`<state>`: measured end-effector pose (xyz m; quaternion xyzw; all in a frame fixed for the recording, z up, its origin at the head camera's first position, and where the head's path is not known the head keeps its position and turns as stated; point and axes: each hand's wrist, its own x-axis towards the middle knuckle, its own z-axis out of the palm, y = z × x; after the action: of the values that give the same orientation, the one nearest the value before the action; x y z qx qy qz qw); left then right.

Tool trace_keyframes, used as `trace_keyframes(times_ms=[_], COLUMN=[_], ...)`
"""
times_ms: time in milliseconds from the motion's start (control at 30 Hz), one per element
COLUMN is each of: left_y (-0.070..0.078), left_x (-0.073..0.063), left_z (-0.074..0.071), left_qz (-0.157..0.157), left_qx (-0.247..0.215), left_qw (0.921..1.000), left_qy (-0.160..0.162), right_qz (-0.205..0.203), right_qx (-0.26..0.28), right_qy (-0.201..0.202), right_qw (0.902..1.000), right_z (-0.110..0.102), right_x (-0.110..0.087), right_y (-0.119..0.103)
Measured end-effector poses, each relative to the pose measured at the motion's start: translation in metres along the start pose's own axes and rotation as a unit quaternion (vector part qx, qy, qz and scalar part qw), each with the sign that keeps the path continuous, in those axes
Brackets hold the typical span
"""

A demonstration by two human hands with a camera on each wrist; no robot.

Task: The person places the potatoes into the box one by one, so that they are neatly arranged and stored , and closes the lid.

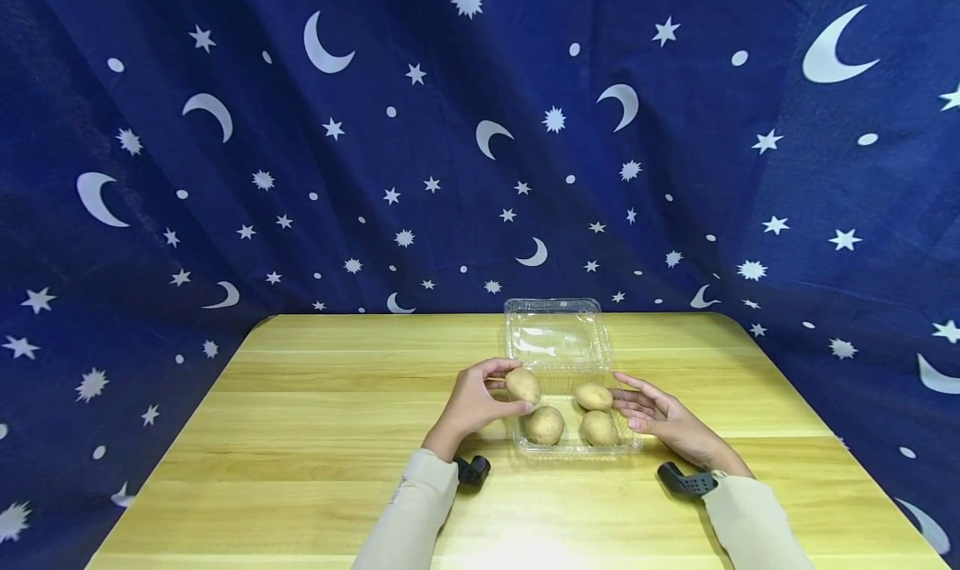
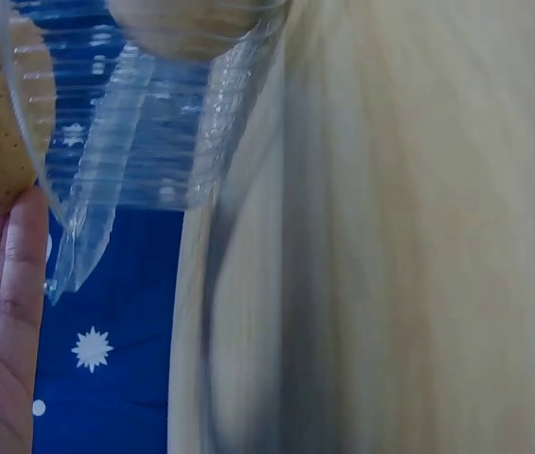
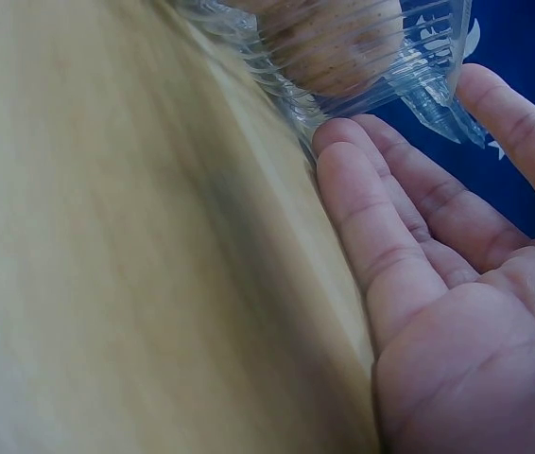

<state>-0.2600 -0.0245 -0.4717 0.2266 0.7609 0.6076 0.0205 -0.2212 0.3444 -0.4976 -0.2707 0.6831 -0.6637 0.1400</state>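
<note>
A clear plastic clamshell container (image 1: 566, 447) lies on the table with its lid (image 1: 558, 337) tipped back. My left hand (image 1: 474, 403) grips a potato (image 1: 522, 385) between thumb and fingers over the container's back left part; the left wrist view also shows this potato (image 2: 1, 113) beside the ribbed wall. Inside are a front left potato (image 1: 544, 426), a back right potato (image 1: 592, 396) and a front right potato (image 1: 599, 428). At the right side my right hand (image 1: 675, 424) has its fingers extended; in the right wrist view its fingertips (image 3: 343, 161) touch or nearly touch the container wall.
The container stands on a light wooden table (image 1: 337, 412), toward its right half. A dark blue curtain (image 1: 450, 137) with white moons and stars hangs behind the table and along both sides. Black wrist cameras sit at both sleeves.
</note>
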Motion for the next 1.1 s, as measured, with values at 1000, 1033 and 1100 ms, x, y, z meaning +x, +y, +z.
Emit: trace_keyframes(times_ms=[1000, 1033, 1100], left_y=[0.008, 0.008, 0.009], left_x=[0.018, 0.018, 0.018], left_z=[0.028, 0.028, 0.029], left_qz=[0.066, 0.067, 0.067], left_qx=[0.131, 0.139, 0.152], left_qw=[0.9891, 0.9879, 0.9860], left_qy=[-0.015, -0.015, -0.014], right_qz=[0.001, -0.001, -0.003], right_qx=[0.005, 0.005, 0.006], right_qy=[0.009, 0.008, 0.006], right_qw=[0.9999, 1.0000, 1.0000], right_z=[0.004, 0.004, 0.005], right_x=[0.000, 0.001, 0.001], right_y=[-0.004, -0.004, -0.005])
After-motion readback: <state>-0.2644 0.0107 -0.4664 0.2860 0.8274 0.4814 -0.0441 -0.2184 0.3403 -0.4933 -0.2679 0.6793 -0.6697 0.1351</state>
